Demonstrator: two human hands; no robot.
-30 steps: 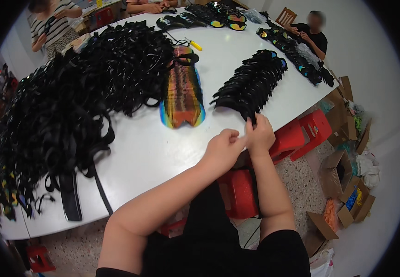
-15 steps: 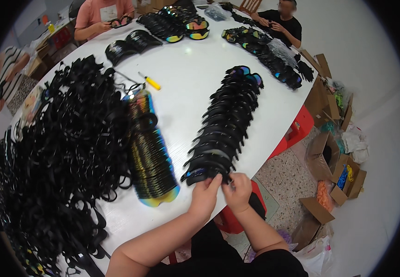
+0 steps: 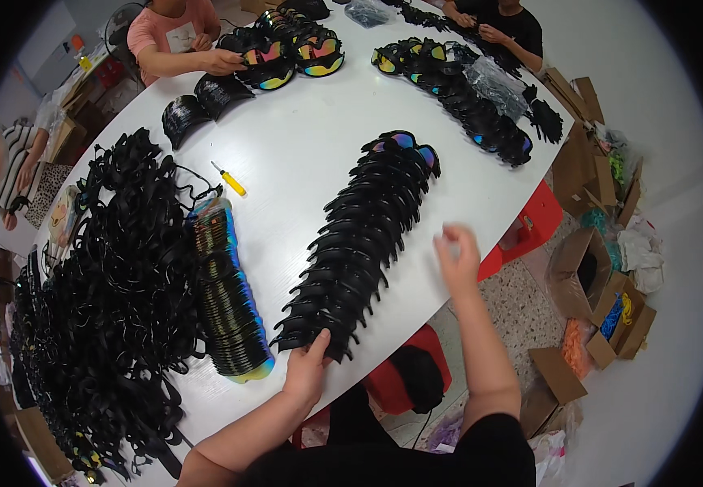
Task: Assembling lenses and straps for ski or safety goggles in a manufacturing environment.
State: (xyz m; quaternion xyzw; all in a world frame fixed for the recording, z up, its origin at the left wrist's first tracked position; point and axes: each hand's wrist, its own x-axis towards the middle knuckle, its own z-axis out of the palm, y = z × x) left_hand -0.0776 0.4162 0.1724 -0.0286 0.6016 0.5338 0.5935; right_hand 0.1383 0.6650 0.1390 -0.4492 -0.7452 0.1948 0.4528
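Note:
A long overlapping row of black goggles (image 3: pixel 343 243) runs away from me down the table, with mirrored lenses showing at its far end. My left hand (image 3: pixel 306 375) grips the nearest goggles of the row, its thumb on top and its other fingers mostly hidden. To the right of the row, my right hand (image 3: pixel 459 258) is raised over the table, empty, with thumb and fingers apart. Left of the row lies a stack of mirrored lenses (image 3: pixel 234 312). Beside that stack, a large heap of black straps (image 3: pixel 124 284) covers the table's left side.
A yellow-handled screwdriver (image 3: pixel 232 183) lies beyond the lens stack. More goggles (image 3: pixel 457 93) and black curved pieces (image 3: pixel 220 93) sit farther back. Co-workers are around the table; one person's hand (image 3: pixel 223 62) touches goggles. Red stools (image 3: pixel 530 219) and open cardboard boxes (image 3: pixel 575 264) stand at the right.
My right hand has left the near end of the row and moved up and right. My left hand has shifted left, still at the row's near end. The whole view has shifted somewhat.

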